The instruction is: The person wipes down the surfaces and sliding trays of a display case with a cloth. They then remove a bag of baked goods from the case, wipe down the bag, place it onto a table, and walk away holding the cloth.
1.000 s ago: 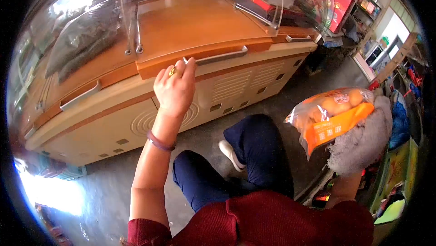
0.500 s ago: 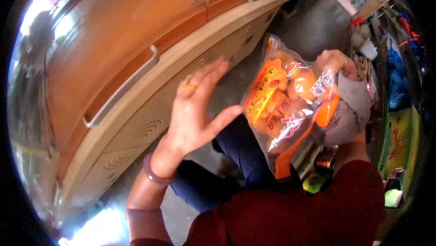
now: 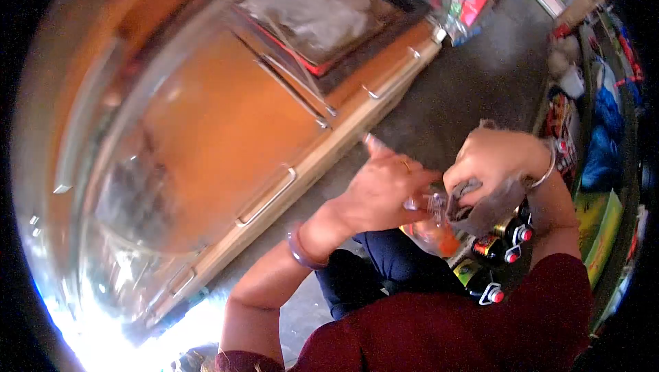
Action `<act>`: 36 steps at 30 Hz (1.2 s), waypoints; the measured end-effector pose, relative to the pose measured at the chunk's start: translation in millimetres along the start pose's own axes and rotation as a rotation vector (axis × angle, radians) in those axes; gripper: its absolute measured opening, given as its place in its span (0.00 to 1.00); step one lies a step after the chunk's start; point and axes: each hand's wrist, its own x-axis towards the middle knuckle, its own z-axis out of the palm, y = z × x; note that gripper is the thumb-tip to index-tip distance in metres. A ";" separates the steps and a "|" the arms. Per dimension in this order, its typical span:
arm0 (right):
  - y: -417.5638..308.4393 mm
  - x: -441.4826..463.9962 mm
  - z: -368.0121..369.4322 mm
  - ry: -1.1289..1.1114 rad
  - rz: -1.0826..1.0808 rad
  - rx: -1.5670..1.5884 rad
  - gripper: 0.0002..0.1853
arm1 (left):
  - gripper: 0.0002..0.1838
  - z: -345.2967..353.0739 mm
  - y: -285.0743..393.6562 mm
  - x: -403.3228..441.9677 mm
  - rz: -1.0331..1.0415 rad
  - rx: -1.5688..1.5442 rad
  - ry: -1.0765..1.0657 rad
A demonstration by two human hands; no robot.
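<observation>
My left hand (image 3: 388, 192), with a ring and a bangle, is closed on the gathered top of a clear plastic bag (image 3: 439, 238) with orange print. Most of the bag hangs beneath the hands and is hidden; orange shows through its lower part. Close beside it, my right hand (image 3: 495, 159) has its fingers curled into a grey cloth (image 3: 491, 208). The cloth's near edge lies right by the bag's top; I cannot tell whether they touch.
Several dark bottles (image 3: 486, 248) with red caps stand below my right arm. A brown glass-topped cabinet (image 3: 233, 145) with metal handles runs along the left. Goods line the right, among them a yellow-green box (image 3: 598, 231) and a blue bundle (image 3: 604, 135).
My left hand has gone from open to closed on the bag's top, moving right. The bag, earlier raised at my right hand, now hangs lower. The cloth stays with my right hand. The view has shifted.
</observation>
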 end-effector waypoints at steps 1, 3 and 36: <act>-16.1 -2.2 -1.6 -0.006 -0.027 -0.019 0.11 | 0.22 -7.2 17.5 -3.0 0.037 0.024 0.021; -60.6 -7.8 -10.0 0.039 0.027 -0.188 0.11 | 0.19 -15.6 57.6 -13.9 -0.036 0.047 -0.128; -406.9 16.8 -77.1 0.955 -0.751 -0.696 0.33 | 0.22 -157.6 374.3 -181.5 0.085 -0.987 1.511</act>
